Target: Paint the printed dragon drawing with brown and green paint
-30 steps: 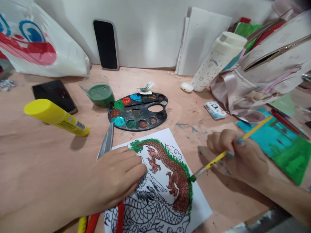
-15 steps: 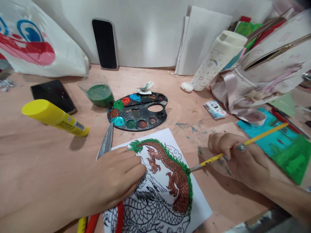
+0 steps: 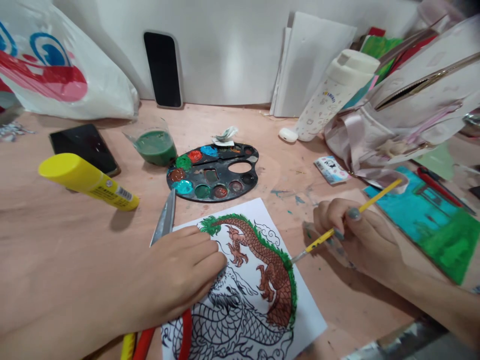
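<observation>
A yellow paintbrush (image 3: 318, 241) is pinched in my right hand (image 3: 360, 240), its tip touching the green edging along the dragon's back. The dragon drawing (image 3: 277, 270) lies on white paper; its tail, legs and part of its body are brown, the rest black outline. My left hand (image 3: 187, 272) rests on the left part of the sheet with fingers curled, their tips hidden underneath. Beneath that hand lie scissors (image 3: 164, 220), the blade pointing out past the knuckles and red handles showing below. A black paint palette (image 3: 228, 172) with several colours sits just behind the paper.
Behind the palette's left end stands a cup of green water (image 3: 155, 146). A yellow glue stick (image 3: 88, 182) and a dark phone (image 3: 84, 147) are at left; another phone (image 3: 163, 70) leans on the wall. At right are a white bottle (image 3: 335, 92), a bag (image 3: 420, 95) and a painted picture (image 3: 431, 220).
My right hand has shifted slightly left and rolled, so the paintbrush stands steeper. Its tip stays near the same spot on the green edging. The left hand has not visibly moved.
</observation>
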Action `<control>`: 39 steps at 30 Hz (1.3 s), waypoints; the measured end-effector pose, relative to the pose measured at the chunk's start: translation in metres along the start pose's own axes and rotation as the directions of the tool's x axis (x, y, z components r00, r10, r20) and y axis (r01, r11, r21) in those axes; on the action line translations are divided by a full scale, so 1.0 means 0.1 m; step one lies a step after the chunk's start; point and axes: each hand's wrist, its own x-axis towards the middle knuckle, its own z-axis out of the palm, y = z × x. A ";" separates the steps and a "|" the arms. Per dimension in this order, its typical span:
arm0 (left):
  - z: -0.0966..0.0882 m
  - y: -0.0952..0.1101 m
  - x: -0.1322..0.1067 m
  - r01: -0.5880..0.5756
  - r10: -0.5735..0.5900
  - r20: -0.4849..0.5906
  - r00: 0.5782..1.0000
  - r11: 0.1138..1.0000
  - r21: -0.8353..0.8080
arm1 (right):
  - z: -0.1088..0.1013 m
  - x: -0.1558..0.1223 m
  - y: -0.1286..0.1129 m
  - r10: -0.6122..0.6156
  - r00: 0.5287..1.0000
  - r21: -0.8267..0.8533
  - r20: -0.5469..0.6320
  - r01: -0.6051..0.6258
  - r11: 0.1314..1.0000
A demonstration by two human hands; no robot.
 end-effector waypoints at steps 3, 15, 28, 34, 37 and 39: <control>0.00 0.00 0.01 -0.016 0.016 -0.028 0.999 1.000 -0.005 | 0.01 0.00 0.00 0.026 1.000 0.012 0.011 -0.026 1.000; 0.04 -0.01 0.00 -0.036 0.038 -0.081 0.996 0.999 0.019 | 0.02 -0.10 -0.05 0.022 0.941 -0.090 0.339 0.009 0.996; 0.01 0.00 0.03 -0.037 0.038 -0.024 0.999 0.999 0.023 | 0.13 -0.07 -0.07 -0.032 0.854 -0.132 0.520 0.117 0.984; -0.03 0.00 0.01 -0.036 0.036 -0.009 0.999 0.999 0.039 | 0.10 -0.08 -0.02 -0.024 0.891 -0.092 0.454 0.073 0.993; -0.02 -0.01 0.00 -0.038 0.038 -0.018 0.999 0.999 0.030 | 0.10 -0.10 0.02 -0.012 0.901 -0.093 0.433 0.059 0.994; -0.01 -0.01 0.00 -0.032 0.032 -0.015 0.999 0.999 0.024 | 0.10 -0.12 0.04 0.028 0.882 -0.109 0.470 0.027 0.994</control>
